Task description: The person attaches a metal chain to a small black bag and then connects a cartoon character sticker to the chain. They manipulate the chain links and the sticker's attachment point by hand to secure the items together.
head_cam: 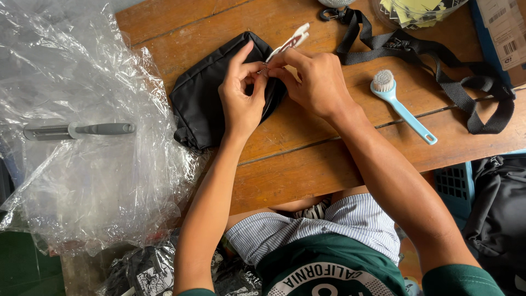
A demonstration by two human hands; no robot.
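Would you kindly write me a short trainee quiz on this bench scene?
1. True or false: the brush lies on the black pouch.
2. Which side of the table holds the clear plastic sheet: A near the left hand, B near the right hand, C between both hands?
3. Fill in: the black strap lies past the ____ hand.

Key: 1 false, it lies on the table, apart from the pouch. 2 A. 3 right.
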